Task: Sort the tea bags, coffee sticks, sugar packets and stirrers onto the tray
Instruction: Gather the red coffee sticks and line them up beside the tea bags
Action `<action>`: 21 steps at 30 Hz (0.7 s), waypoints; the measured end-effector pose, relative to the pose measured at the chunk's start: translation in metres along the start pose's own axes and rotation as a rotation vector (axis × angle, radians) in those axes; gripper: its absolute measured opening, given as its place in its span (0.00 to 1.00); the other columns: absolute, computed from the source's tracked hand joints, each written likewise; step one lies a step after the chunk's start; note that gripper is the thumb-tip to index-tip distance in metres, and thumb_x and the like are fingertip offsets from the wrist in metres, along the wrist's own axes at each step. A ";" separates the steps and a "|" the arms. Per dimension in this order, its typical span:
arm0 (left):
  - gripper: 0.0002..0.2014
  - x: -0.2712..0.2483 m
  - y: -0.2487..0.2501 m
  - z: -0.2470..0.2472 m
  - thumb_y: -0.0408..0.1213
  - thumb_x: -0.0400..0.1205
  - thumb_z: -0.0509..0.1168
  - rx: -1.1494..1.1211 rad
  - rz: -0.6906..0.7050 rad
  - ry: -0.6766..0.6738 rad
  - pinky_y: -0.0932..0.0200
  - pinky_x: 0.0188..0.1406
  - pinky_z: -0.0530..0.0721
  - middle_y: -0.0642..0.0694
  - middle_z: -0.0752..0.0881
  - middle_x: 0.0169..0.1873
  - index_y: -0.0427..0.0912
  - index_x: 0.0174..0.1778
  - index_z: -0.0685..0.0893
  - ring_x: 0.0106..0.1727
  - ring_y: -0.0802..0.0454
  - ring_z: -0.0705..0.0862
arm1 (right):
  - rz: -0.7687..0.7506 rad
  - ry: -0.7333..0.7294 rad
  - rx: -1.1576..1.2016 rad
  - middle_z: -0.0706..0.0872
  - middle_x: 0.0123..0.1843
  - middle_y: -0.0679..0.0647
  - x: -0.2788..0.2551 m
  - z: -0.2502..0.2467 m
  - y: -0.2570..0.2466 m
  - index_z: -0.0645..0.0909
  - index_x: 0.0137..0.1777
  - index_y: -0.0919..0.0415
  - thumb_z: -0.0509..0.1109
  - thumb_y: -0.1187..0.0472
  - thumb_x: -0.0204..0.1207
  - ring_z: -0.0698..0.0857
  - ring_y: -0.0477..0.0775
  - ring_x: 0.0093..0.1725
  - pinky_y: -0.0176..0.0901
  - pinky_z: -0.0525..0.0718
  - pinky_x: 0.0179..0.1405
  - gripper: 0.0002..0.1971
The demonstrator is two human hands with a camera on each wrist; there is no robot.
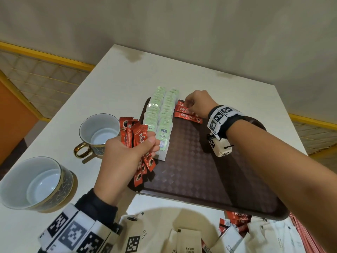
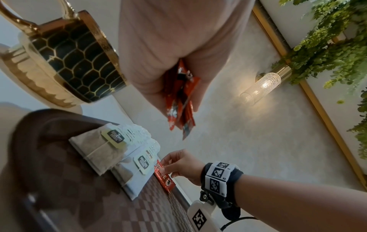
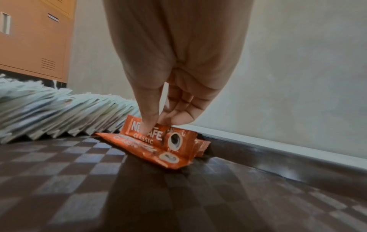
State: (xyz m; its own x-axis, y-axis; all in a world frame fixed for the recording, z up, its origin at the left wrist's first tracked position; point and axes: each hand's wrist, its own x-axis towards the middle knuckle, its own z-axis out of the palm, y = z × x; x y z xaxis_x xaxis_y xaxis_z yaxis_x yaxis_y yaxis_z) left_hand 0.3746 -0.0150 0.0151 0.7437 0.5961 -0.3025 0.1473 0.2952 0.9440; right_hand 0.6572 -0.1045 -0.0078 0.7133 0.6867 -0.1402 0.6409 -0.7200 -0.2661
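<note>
Head view shows two rows of tea bags (image 1: pixel 160 117) filed on the tray (image 1: pixel 200 170), the right hand (image 1: pixel 197 105) pinching a coffee stick (image 1: pixel 184 109) down beside them, the left hand (image 1: pixel 125 157) gripping a bundle of coffee sticks (image 1: pixel 135 136), while sugar packets (image 1: pixel 187 241) lie unsorted off-tray.

You're facing a white table (image 1: pixel 116 83) set against plain beige walls (image 1: pixel 182 24); a glass wall lamp (image 2: pixel 261 87) is glowing near hanging greenery (image 2: pixel 325 47), orange lockers (image 3: pixel 33 37) standing left.
</note>
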 end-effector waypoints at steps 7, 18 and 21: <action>0.10 -0.003 0.000 -0.002 0.38 0.75 0.74 -0.001 0.003 0.008 0.40 0.59 0.86 0.43 0.93 0.42 0.40 0.51 0.90 0.45 0.45 0.92 | 0.000 0.060 -0.090 0.87 0.56 0.59 -0.001 0.003 0.005 0.87 0.59 0.62 0.73 0.69 0.74 0.84 0.60 0.57 0.47 0.79 0.53 0.13; 0.10 -0.004 -0.001 -0.002 0.36 0.77 0.73 0.020 0.011 0.006 0.41 0.58 0.87 0.43 0.93 0.42 0.40 0.53 0.89 0.44 0.45 0.92 | 0.011 0.076 -0.045 0.88 0.54 0.59 -0.008 0.004 0.004 0.87 0.59 0.60 0.75 0.66 0.74 0.84 0.59 0.56 0.45 0.79 0.50 0.14; 0.10 -0.004 0.000 -0.002 0.36 0.77 0.73 0.013 0.008 0.009 0.41 0.59 0.87 0.43 0.93 0.42 0.40 0.53 0.89 0.44 0.45 0.92 | -0.010 0.066 -0.035 0.88 0.50 0.58 -0.014 0.000 0.005 0.87 0.50 0.62 0.77 0.64 0.72 0.84 0.58 0.52 0.41 0.75 0.45 0.08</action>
State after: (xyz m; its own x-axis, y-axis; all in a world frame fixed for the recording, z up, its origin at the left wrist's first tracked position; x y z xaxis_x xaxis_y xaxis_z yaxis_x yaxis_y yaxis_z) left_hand 0.3700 -0.0159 0.0160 0.7388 0.6053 -0.2963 0.1500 0.2809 0.9479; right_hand 0.6508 -0.1180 -0.0071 0.7231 0.6867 -0.0742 0.6568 -0.7169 -0.2337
